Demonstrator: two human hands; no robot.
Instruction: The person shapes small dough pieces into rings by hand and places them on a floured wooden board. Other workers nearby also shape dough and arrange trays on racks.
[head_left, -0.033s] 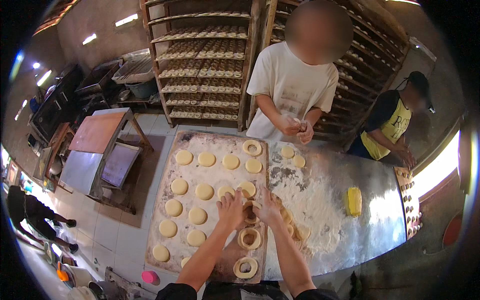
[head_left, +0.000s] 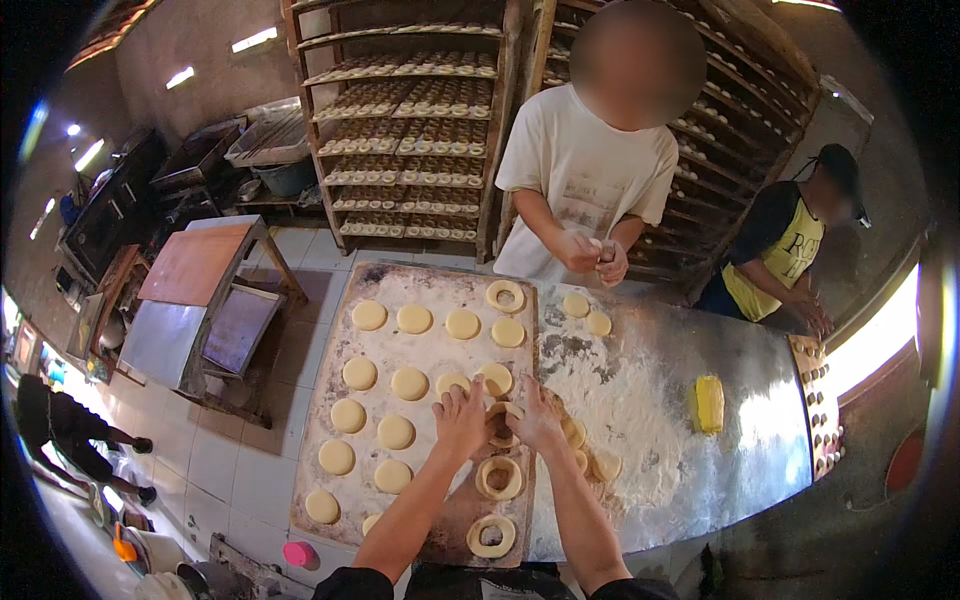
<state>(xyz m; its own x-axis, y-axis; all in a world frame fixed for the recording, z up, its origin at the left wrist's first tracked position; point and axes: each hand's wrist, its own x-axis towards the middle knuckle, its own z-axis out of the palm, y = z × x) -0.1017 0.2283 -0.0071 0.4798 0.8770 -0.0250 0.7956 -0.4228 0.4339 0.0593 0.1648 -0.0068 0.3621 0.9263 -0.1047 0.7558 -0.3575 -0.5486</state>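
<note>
A ring of dough point(head_left: 506, 409) lies near the right edge of a floured wooden board, between my two hands. My left hand point(head_left: 461, 418) has its fingers curled at the ring's left side, close to a flat dough round point(head_left: 451, 383). At its right side, my right hand point(head_left: 538, 418) holds the ring, thumb toward the hole and fingers pointing away from me. My fingers partly hide the ring's edges. Nearer me lie two more dough rings, one point(head_left: 499, 478) beyond the other point(head_left: 491, 536). Just beyond my hands sits another dough round point(head_left: 494, 378).
Several dough rounds point(head_left: 409, 384) cover the board point(head_left: 330, 400). Right of it is a floured metal table point(head_left: 640, 440) with a yellow block point(head_left: 709, 404). Across from me a person in a white shirt point(head_left: 590, 160) handles dough; another person in yellow point(head_left: 790, 245) works farther right. Loaded racks point(head_left: 405, 140) stand behind.
</note>
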